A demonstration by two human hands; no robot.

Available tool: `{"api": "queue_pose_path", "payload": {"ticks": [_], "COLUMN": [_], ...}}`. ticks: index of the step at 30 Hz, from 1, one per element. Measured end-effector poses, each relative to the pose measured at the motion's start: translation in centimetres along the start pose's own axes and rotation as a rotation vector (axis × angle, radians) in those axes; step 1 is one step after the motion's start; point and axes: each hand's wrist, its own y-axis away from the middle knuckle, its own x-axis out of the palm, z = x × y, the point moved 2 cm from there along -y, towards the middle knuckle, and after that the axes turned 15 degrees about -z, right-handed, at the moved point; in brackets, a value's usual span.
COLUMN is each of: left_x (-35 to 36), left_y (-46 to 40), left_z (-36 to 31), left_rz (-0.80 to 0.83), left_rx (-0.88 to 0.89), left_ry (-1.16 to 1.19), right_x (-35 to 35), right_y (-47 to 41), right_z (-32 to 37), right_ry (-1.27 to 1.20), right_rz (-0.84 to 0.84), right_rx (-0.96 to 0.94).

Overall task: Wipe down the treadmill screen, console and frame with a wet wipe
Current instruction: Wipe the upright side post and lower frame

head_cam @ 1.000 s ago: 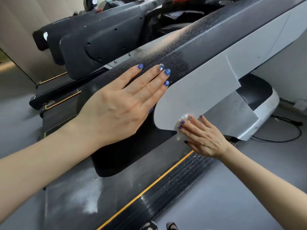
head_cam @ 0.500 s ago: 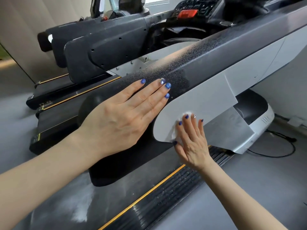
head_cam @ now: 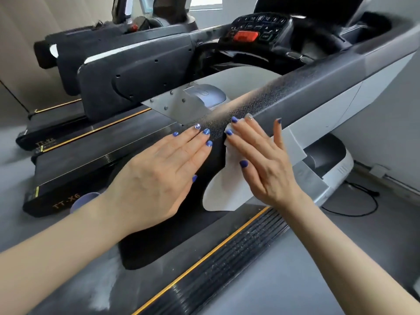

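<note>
The limp wet wipe [head_cam: 229,153] was pressed flat against the rigid frame [head_cam: 302,96] by the right hand's [head_cam: 266,164] straight fingers; the left hand [head_cam: 163,176] lay flat, holding nothing.

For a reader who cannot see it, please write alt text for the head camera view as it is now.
A person's right hand presses a white wet wipe flat against the dark treadmill side rail, while the left hand rests open on the rail beside it. Behind, the console shows a red button.
</note>
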Motion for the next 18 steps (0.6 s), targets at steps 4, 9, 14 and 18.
{"api": "queue_pose_path", "payload": {"ticks": [4,9,14,18], "left_x": [0.4,0.2,0.5,0.8], "left_y": [0.3,-0.1,-2.2,-4.0], "left_z": [0.0,0.4,0.1,0.1], "left_rz": [0.077,0.094,0.057,0.078], "left_rx": [-0.013,-0.029,-0.116,-0.174], "left_ry": [-0.012,0.035,0.108,0.172], "right_x": [0.5,0.2,-0.3,-0.2], "right_y": [-1.5,4.7,-1.3,-2.7], "right_z": [-0.5,-0.5,-1.8,-2.5], "right_ry": [0.052,0.134,0.108,0.025], "right_rz": [0.022,0.178,0.149,0.050], "right_rx": [0.038,0.119,0.175,0.228]}}
